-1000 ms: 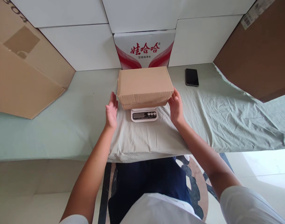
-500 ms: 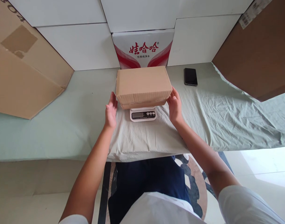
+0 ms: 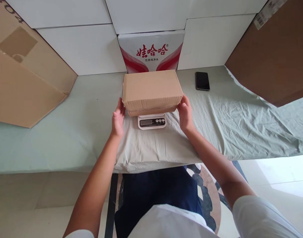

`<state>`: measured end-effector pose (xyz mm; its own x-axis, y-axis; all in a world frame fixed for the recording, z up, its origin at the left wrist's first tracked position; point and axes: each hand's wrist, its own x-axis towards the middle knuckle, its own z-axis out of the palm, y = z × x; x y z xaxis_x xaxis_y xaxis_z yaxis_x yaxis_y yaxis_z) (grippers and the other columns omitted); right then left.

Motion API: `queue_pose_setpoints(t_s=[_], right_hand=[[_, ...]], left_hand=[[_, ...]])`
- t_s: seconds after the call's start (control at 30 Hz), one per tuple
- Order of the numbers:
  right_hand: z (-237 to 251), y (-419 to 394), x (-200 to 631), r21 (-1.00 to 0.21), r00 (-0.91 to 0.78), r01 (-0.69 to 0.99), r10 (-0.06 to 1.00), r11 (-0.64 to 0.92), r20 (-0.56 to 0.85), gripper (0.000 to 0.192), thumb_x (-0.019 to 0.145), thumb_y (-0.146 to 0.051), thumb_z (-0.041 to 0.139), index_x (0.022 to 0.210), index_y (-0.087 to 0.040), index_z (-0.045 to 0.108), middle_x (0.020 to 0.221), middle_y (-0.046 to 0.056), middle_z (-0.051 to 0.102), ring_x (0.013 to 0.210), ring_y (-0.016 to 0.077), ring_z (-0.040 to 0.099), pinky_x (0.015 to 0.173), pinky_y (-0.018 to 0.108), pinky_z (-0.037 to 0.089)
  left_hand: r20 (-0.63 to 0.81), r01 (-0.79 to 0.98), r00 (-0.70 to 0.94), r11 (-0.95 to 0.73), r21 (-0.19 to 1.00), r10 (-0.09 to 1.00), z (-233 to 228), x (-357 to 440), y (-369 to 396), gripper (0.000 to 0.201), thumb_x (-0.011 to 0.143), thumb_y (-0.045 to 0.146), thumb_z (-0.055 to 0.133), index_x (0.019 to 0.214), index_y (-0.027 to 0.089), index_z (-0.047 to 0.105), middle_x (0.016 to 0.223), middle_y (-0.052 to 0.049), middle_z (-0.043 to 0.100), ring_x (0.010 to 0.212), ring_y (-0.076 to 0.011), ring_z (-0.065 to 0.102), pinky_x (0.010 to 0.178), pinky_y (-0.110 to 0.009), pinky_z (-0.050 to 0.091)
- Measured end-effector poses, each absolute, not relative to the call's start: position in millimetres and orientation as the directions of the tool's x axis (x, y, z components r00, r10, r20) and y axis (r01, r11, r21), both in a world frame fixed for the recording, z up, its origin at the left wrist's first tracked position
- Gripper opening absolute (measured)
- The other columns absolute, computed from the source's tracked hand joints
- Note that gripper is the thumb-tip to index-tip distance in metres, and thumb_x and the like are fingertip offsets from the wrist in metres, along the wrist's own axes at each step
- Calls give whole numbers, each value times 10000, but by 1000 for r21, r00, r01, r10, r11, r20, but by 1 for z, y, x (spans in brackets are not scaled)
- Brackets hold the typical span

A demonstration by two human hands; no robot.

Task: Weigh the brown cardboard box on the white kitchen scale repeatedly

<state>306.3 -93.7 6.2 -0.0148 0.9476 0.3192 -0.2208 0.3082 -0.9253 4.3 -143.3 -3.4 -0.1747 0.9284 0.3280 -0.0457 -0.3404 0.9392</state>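
A closed brown cardboard box (image 3: 152, 86) sits on a small white digital scale (image 3: 152, 127), covering its platform. The scale's display and several buttons show below the box's front edge. My left hand (image 3: 118, 119) is at the box's left side, its fingers straight against the lower front corner and its thumb apart from the box. On the opposite side, my right hand (image 3: 185, 114) has its fingers around the right front corner, partly hidden by the box. Between them, both hands steady the box.
A light green cloth (image 3: 92, 132) covers the table. A black phone (image 3: 202, 81) lies at the back right. Behind stand white panels and a white-and-red printed carton (image 3: 151, 49). Large brown cardboard pieces flank the table at left (image 3: 29, 89) and right (image 3: 272, 62).
Hands, box and scale keep nearly the same positions. Only the camera view has shifted very slightly.
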Motion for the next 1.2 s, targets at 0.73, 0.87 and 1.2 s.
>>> queue_pose_setpoints(t_s=[0.73,0.87,1.2], right_hand=[[22,-109,294,-926,-75,-172,933,335,351,639,923,-660,537,1517,-430,488,1674,-53,485,1624,305,356,1386,576,258],[39,-109,287,-917,-117,-155,915,366,385,653,929,-667,543,1535,-445,443,1710,-60,420,1630,306,331,1387,576,256],[48,-9,258,-853,-107,-26,847,522,521,941,798,-930,452,1594,-450,306,1750,-77,342,1695,289,175,1413,555,155]], left_hand=[[236,-24,-220,-247,969,946,11,40,-157,927,855,939,303,1504,338,580,1660,-72,526,1616,-319,383,1320,-474,329],[249,-42,-228,-265,963,941,22,29,-143,935,827,959,339,1471,336,607,1648,-82,537,1593,-340,421,1321,-501,319],[339,-88,-297,-379,921,893,9,16,-26,1060,757,1019,336,1541,332,532,1696,-49,466,1641,-278,337,1340,-432,288]])
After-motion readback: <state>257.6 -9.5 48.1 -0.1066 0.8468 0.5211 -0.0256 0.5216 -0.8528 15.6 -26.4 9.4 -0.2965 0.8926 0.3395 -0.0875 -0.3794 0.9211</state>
